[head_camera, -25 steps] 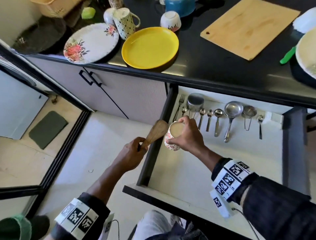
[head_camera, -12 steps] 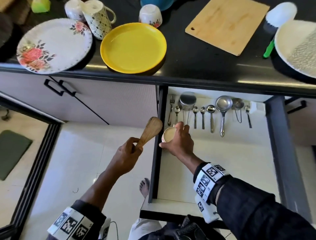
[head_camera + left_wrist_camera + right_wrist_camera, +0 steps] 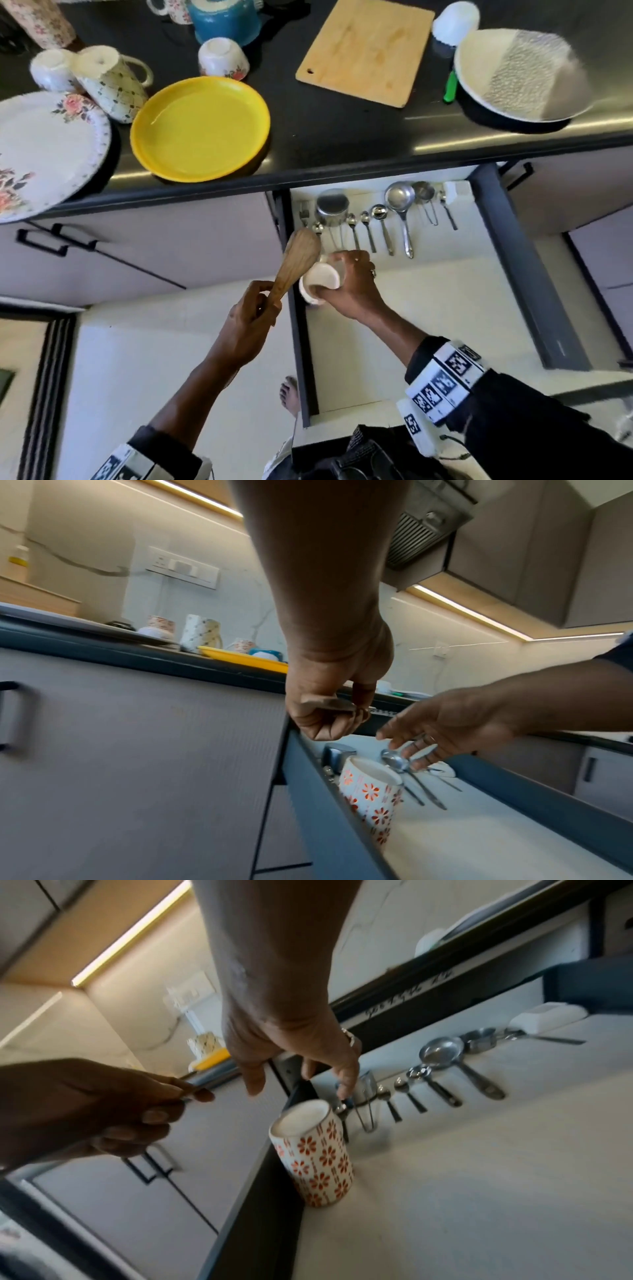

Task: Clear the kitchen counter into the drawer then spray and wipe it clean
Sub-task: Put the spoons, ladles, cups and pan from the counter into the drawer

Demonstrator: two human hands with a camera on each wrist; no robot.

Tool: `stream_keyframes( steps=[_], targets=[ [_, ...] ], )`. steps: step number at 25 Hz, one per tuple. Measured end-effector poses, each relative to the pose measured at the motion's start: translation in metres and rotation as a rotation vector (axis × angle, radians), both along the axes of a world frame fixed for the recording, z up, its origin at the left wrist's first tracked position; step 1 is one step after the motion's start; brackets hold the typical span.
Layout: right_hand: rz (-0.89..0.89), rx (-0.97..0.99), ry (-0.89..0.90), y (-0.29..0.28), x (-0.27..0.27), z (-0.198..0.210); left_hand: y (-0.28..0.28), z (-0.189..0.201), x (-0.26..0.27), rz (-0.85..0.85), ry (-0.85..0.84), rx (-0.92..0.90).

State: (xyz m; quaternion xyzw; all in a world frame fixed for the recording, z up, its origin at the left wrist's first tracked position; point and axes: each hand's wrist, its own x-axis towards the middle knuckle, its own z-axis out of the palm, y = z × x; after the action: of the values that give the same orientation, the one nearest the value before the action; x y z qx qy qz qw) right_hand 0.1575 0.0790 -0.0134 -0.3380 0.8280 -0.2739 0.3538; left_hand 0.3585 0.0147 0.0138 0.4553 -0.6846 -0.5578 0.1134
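Releasing the floral cup (image 3: 313, 1153) it gripped a second ago, the right hand (image 3: 294, 1053) hovers spread above it, lower centre, upright against the drawer (image 3: 534, 291) wall. Left hand (image 3: 250, 325) pinches a wooden spatula (image 3: 298, 260); plates crowd the bench (image 3: 342, 130).

Kitchen counter and open drawer, with contents.

Black counter (image 3: 342, 137): yellow plate (image 3: 200, 128) at the front edge; floral plate (image 3: 44, 150) left of it; patterned mug (image 3: 109, 84) and upturned cups behind it; cutting board (image 3: 366, 51) to its right; white bowl (image 3: 517, 75) far right. Drawer (image 3: 445, 325) below the yellow plate: row of spoons and ladles (image 3: 380, 219) along the back; flowered cup (image 3: 316, 1153) upright in the left corner.
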Motion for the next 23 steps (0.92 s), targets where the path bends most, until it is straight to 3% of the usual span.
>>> stream_keyframes(
  steps=[3,4,5,9,11,13,16,23],
  targets=[
    [-0.237,-0.208,-0.681,0.028,-0.035,0.035,0.009,0.015,-0.056,-0.165,0.158,0.019],
    [-0.285,-0.25,-0.819,0.037,-0.05,0.042,0.015,0.018,-0.079,-0.23,0.186,0.017],
    [-0.306,-0.275,-0.822,0.046,-0.063,0.047,0.02,0.02,-0.101,-0.299,0.176,-0.002],
    [-0.37,-0.278,-0.629,0.085,-0.135,0.043,0.044,0.012,-0.184,-0.623,-0.099,-0.098],
    [-0.352,-0.173,-0.553,0.106,-0.189,0.025,0.055,-0.002,-0.211,-0.733,-0.233,-0.117],
    [-0.286,0.037,-0.33,0.128,-0.244,0.001,0.064,-0.021,-0.231,-0.802,-0.328,-0.107],
    [-0.164,0.319,0.003,0.15,-0.291,-0.032,0.072,-0.044,-0.251,-0.816,-0.401,-0.068],
    [-0.206,0.257,0.24,0.144,-0.308,-0.067,0.081,-0.064,-0.286,-0.772,-0.466,-0.038]
  ],
)
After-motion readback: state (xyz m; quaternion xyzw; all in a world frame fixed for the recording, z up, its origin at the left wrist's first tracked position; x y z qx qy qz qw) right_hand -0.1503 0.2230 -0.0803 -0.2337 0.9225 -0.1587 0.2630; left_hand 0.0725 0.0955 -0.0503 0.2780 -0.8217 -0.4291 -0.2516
